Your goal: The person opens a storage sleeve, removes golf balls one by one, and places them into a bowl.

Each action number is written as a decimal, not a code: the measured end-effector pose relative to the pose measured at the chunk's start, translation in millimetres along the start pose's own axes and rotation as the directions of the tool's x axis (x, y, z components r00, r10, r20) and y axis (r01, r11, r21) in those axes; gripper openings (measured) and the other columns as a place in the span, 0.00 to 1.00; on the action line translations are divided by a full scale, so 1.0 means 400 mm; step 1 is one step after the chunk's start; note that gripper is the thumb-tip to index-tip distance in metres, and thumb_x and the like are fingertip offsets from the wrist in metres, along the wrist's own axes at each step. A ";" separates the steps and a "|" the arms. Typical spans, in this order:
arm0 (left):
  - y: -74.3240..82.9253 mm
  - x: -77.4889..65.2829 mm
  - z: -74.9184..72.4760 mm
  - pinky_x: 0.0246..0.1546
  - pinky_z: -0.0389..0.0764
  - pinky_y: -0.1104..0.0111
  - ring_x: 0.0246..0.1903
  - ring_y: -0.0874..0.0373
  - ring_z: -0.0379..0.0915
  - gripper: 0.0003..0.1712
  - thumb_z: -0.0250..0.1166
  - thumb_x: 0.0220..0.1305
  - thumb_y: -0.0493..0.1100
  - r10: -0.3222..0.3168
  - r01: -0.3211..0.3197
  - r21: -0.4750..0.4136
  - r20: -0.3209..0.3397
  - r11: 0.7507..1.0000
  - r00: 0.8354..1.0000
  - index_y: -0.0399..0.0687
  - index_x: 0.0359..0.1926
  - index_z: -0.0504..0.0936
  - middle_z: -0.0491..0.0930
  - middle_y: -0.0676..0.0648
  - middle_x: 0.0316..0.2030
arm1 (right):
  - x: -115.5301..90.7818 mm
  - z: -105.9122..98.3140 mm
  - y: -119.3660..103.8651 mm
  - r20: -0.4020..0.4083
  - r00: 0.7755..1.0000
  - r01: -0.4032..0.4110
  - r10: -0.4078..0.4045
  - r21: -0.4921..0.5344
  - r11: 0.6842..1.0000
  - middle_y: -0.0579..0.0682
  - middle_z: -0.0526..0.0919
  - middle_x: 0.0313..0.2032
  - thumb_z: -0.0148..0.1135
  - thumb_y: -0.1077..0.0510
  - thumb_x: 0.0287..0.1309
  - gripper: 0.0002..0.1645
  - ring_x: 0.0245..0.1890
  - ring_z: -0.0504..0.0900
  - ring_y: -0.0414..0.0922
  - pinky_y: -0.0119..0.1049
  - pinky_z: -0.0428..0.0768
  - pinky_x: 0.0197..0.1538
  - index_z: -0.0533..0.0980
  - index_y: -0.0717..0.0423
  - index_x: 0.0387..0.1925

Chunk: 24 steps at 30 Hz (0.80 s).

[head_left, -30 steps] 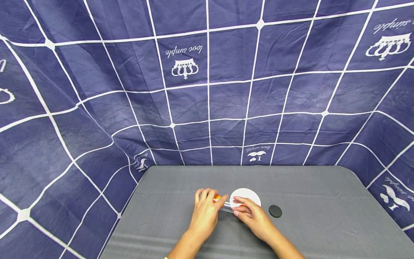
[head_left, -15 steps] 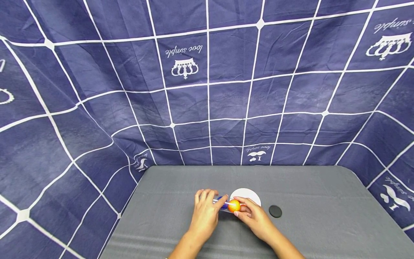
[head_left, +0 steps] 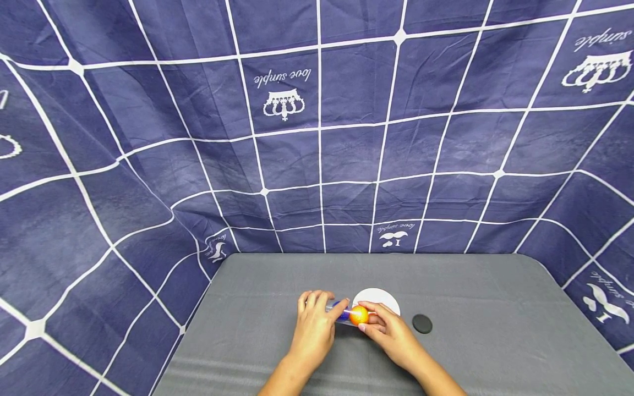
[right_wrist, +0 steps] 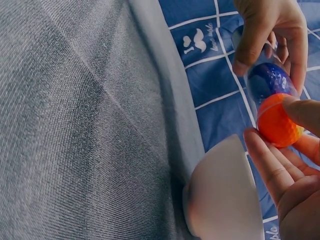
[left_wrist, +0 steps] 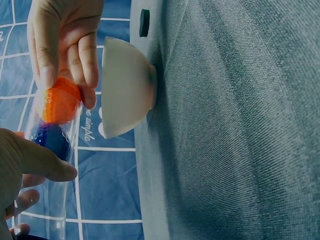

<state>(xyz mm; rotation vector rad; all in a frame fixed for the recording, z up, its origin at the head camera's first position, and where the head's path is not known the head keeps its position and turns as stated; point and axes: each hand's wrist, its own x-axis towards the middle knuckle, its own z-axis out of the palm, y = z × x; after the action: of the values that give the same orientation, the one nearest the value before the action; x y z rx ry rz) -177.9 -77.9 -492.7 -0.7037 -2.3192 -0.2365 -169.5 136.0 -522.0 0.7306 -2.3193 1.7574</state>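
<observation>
My left hand [head_left: 313, 330] grips a clear tube [left_wrist: 50, 202] that lies tilted in front of me. Inside the tube, beside the left thumb, is a dark blue dimpled golf ball [left_wrist: 52, 140]. An orange golf ball [head_left: 359, 315] sits at the tube's right end, touching or nearly touching the blue one. The thumb and fingers of my right hand [head_left: 394, 333] pinch this orange ball, whose inner part appears to be within the tube's rim. The tube's far end is mostly hidden by the left hand.
A white bowl [head_left: 376, 297] stands upright just behind the right hand. To its right a flat black disc [head_left: 422, 323] lies on the grey cloth-covered table [head_left: 485, 341]. Blue checked fabric [head_left: 346, 159] hangs behind and at both sides.
A second ago orange showed by the left fingers; now the blue ball is there and the orange ball is at the tube's right end. Both hands have stayed nearly in place.
</observation>
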 end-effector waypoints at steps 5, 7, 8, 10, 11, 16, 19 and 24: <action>0.002 -0.002 0.000 0.58 0.68 0.50 0.49 0.51 0.74 0.35 0.73 0.37 0.31 -0.016 0.016 -0.011 0.004 1.000 1.000 0.65 0.50 0.86 0.80 0.51 0.44 | -0.001 -0.001 -0.002 -0.009 1.000 0.011 -0.011 0.008 1.000 0.59 0.82 0.50 0.67 0.61 0.63 0.27 0.46 0.85 0.35 0.29 0.86 0.47 0.73 0.68 0.61; 0.003 -0.003 0.000 0.57 0.68 0.51 0.49 0.51 0.74 0.36 0.74 0.37 0.32 -0.022 0.022 -0.013 0.006 1.000 1.000 0.65 0.51 0.86 0.80 0.51 0.44 | -0.001 -0.003 -0.003 -0.012 1.000 0.022 -0.022 0.003 1.000 0.59 0.82 0.50 0.67 0.62 0.63 0.27 0.46 0.84 0.35 0.29 0.86 0.47 0.73 0.68 0.61; 0.003 -0.003 0.001 0.56 0.68 0.52 0.49 0.51 0.74 0.36 0.75 0.37 0.32 -0.026 0.026 -0.016 0.007 1.000 1.000 0.65 0.51 0.86 0.80 0.52 0.44 | -0.001 -0.003 -0.003 -0.013 1.000 0.028 -0.028 0.002 1.000 0.59 0.82 0.50 0.67 0.62 0.63 0.27 0.46 0.84 0.35 0.29 0.85 0.47 0.73 0.68 0.61; 0.004 -0.005 0.003 0.55 0.69 0.53 0.49 0.52 0.75 0.36 0.76 0.36 0.33 -0.037 0.037 -0.023 0.008 0.999 0.999 0.65 0.51 0.86 0.80 0.52 0.45 | -0.001 -0.005 -0.004 -0.017 0.999 0.039 -0.039 -0.002 0.999 0.58 0.82 0.49 0.67 0.63 0.63 0.26 0.46 0.84 0.35 0.29 0.85 0.47 0.74 0.67 0.61; 0.005 -0.006 0.004 0.55 0.69 0.54 0.49 0.52 0.75 0.36 0.77 0.36 0.34 -0.044 0.044 -0.029 0.010 0.999 0.999 0.65 0.52 0.86 0.80 0.52 0.45 | -0.001 -0.006 -0.005 -0.019 0.999 0.044 -0.044 -0.004 0.999 0.58 0.82 0.49 0.67 0.63 0.63 0.26 0.46 0.84 0.35 0.29 0.85 0.47 0.74 0.67 0.61; 0.007 -0.013 0.013 0.53 0.69 0.56 0.49 0.53 0.75 0.36 0.80 0.38 0.36 -0.082 0.084 -0.064 0.023 0.994 0.996 0.62 0.53 0.86 0.80 0.52 0.45 | -0.002 -0.009 -0.010 -0.030 0.999 0.044 -0.044 -0.017 0.999 0.56 0.83 0.49 0.67 0.63 0.63 0.26 0.46 0.84 0.35 0.29 0.85 0.47 0.75 0.64 0.61; 0.009 -0.015 0.016 0.53 0.70 0.56 0.49 0.53 0.75 0.35 0.80 0.39 0.36 -0.099 0.101 -0.080 0.031 0.992 0.995 0.60 0.54 0.86 0.80 0.52 0.44 | -0.003 -0.010 -0.012 -0.035 0.999 0.032 -0.033 -0.020 0.999 0.55 0.82 0.49 0.67 0.63 0.62 0.26 0.46 0.84 0.35 0.29 0.85 0.47 0.75 0.63 0.61; 0.010 -0.017 0.018 0.53 0.73 0.55 0.50 0.53 0.76 0.35 0.82 0.40 0.38 -0.110 0.113 -0.092 0.037 0.989 0.993 0.60 0.54 0.85 0.80 0.53 0.44 | -0.005 -0.012 -0.012 -0.044 0.998 0.049 -0.050 -0.018 0.999 0.57 0.82 0.49 0.67 0.63 0.63 0.26 0.46 0.84 0.35 0.28 0.85 0.47 0.74 0.65 0.61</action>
<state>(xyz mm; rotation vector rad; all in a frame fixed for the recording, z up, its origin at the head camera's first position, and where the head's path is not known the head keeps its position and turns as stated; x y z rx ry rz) -175.5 -74.8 -502.6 -0.6281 -2.3936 -0.3899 -166.6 140.2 -517.2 0.7313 -2.2645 1.7139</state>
